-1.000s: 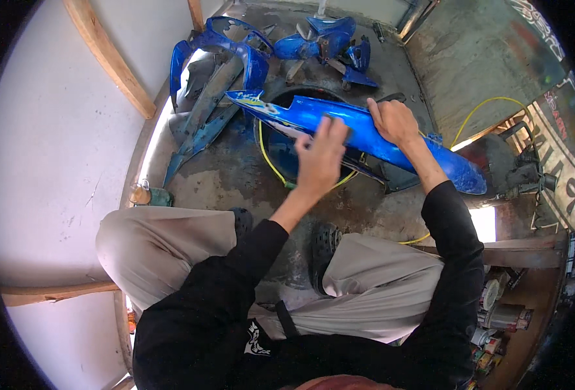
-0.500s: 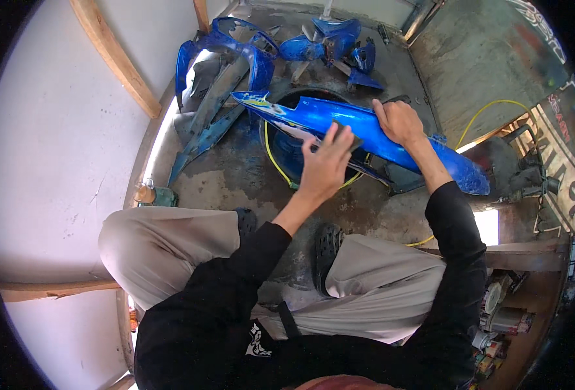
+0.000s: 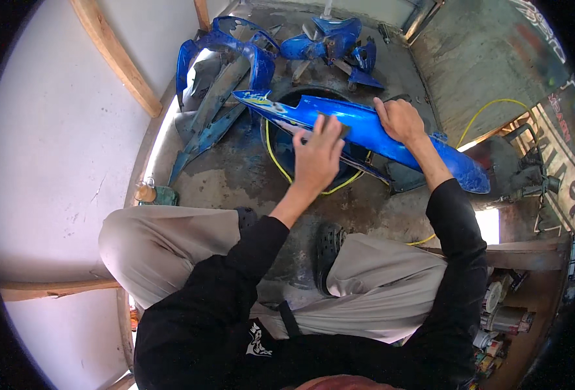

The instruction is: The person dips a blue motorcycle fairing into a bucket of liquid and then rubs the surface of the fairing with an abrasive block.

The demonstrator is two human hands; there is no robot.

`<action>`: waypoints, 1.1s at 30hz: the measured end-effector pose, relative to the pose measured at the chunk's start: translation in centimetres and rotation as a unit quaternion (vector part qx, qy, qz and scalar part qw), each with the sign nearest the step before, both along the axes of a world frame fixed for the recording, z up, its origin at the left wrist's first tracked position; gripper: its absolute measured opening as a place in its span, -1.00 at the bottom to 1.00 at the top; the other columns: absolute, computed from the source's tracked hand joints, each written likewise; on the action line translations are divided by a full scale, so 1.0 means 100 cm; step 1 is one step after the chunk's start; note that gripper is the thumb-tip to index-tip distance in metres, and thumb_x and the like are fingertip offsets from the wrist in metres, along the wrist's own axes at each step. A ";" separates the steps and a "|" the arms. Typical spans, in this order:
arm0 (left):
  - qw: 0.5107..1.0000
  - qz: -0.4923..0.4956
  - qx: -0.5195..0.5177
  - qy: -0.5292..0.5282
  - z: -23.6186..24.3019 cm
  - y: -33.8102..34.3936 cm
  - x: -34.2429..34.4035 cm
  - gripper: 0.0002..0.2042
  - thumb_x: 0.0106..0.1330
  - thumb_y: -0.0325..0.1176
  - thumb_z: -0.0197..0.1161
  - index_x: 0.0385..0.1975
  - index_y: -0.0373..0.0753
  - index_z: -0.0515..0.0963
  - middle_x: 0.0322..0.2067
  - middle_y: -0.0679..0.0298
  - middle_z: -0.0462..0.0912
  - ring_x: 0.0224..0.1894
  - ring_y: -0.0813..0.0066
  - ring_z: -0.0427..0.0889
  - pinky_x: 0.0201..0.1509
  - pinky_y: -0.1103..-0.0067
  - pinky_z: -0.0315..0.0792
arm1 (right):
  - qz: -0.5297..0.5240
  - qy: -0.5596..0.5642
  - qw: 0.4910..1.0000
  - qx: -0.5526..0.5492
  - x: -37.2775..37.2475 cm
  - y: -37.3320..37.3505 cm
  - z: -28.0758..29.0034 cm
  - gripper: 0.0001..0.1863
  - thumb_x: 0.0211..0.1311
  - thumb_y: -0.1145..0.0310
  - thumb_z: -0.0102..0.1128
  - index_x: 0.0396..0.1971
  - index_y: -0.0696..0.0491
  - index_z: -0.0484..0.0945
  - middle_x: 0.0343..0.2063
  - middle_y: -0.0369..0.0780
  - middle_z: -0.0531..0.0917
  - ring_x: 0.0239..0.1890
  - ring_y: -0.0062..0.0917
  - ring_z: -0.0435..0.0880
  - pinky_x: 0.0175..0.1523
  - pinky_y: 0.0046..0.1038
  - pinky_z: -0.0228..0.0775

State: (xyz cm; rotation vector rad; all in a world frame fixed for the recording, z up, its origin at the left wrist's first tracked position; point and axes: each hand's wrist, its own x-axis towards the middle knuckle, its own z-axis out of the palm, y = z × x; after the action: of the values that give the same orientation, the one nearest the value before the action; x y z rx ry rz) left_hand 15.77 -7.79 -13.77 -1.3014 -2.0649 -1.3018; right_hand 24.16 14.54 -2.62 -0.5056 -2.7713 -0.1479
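A long glossy blue motorcycle body panel [image 3: 362, 129] lies aslant above a dark round tub [image 3: 284, 151]. Bare pale patches show along its pointed left end. My right hand [image 3: 401, 122] grips the panel's upper edge right of the middle, thumb on the face. Against the panel's left-middle face, my left hand [image 3: 318, 159] presses a small dark grey-green piece of sandpaper [image 3: 345, 130]; only its edge shows past the fingers.
More blue fairing parts [image 3: 226, 44] and a blue part cluster [image 3: 330, 47] lie on the far floor. A long worn panel [image 3: 200, 140] rests left of the tub. A yellow hose [image 3: 272, 155] curves there. A glass jar [image 3: 164, 195] stands by the left wall; paint cans [image 3: 505, 318] sit lower right.
My left hand has slid a little left along the panel with the sandpaper. My right hand and the panel are almost where they were.
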 end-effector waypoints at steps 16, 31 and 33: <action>0.999 -0.023 0.020 0.032 -0.005 -0.001 -0.004 -0.65 0.54 -0.30 0.17 0.24 -0.23 0.60 0.30 0.17 0.63 0.44 0.15 0.48 0.42 0.16 0.18 | -0.003 -0.004 1.000 -0.021 -0.001 0.000 -0.001 -0.34 0.62 -0.01 -0.09 -0.50 0.18 0.74 -0.44 0.20 0.71 -0.30 0.18 0.74 -0.04 0.09 0.59; 0.999 -0.029 0.001 0.045 -0.001 -0.002 0.001 -0.65 0.51 -0.28 0.18 0.21 -0.23 0.59 0.27 0.18 0.61 0.43 0.17 0.43 0.44 0.04 0.18 | -0.014 -0.012 0.999 -0.032 -0.003 0.004 -0.001 -0.31 0.61 -0.03 -0.09 -0.53 0.20 0.73 -0.44 0.19 0.71 -0.30 0.18 0.74 -0.05 0.10 0.59; 0.999 -0.020 -0.023 0.033 -0.004 -0.007 -0.012 -0.65 0.58 -0.31 0.10 0.27 -0.19 0.58 0.29 0.22 0.64 0.45 0.21 0.46 0.50 0.02 0.04 | -0.021 -0.004 0.999 -0.029 0.002 0.007 -0.003 -0.32 0.61 -0.03 -0.09 -0.53 0.20 0.74 -0.44 0.19 0.72 -0.30 0.18 0.74 -0.05 0.10 0.59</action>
State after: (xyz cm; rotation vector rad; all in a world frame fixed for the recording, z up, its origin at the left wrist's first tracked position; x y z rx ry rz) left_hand 14.54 -8.47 -14.15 -1.3944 -2.0439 -1.2173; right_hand 24.40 15.24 -2.88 -0.5781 -2.7810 -0.0786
